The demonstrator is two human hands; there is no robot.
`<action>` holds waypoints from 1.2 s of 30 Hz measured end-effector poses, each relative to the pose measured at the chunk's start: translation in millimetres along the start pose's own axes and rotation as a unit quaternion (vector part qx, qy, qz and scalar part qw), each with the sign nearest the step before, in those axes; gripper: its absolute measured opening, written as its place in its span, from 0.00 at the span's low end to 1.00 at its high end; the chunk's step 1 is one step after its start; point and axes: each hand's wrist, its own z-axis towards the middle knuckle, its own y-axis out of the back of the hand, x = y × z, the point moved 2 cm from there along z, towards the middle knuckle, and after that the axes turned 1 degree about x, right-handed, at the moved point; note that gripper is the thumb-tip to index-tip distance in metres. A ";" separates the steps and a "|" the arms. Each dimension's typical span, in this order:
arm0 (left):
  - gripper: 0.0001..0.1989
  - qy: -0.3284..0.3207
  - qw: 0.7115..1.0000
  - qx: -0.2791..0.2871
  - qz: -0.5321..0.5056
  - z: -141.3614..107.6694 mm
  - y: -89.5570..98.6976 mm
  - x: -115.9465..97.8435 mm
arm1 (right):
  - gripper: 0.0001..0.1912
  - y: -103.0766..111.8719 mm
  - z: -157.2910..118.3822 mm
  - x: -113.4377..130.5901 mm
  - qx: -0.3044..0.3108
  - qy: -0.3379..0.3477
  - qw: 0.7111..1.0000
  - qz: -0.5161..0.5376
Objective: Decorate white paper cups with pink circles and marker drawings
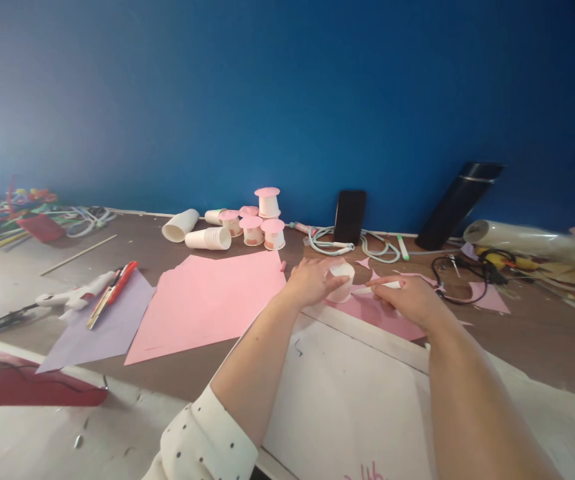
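My left hand (311,280) is closed around a white paper cup (342,285) near the middle of the desk. In my right hand (407,297) is a slim white marker (393,285), its tip pointing left toward the cup's side. Whether the tip touches the cup I cannot tell. Under the cup and my right hand lies a piece of darker pink paper (362,312). Beyond my left hand, several small cups with pink round tops form a cluster, with one of these cups (268,202) raised above the others.
Large pink sheets (207,307) lie left of my arm, beside a purple sheet (112,320) with a red utility knife (112,293) and a glue gun (80,293). Stacked cups (210,239), a propped phone (350,217), a coiled cable (327,241) and a black bottle (460,207) stand toward the wall.
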 end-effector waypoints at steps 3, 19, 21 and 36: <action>0.29 -0.006 1.000 -0.003 -0.008 0.4 -0.8 0.8 | 0.15 -0.9 0.5 0.3 -0.009 0.003 1.000 -0.003; 0.28 -0.002 1.000 0.001 -0.012 0.6 -0.7 0.4 | 0.15 -6.7 1.8 -0.5 -0.023 0.003 1.000 0.013; 0.28 -0.003 1.000 0.001 -0.015 0.8 -0.5 0.1 | 0.14 -7.2 2.0 -0.3 -0.030 0.006 0.999 0.017; 0.29 -0.005 1.000 -0.001 0.001 1.9 -3.3 2.5 | 0.18 -17.8 12.4 -11.1 -0.046 0.005 0.996 0.077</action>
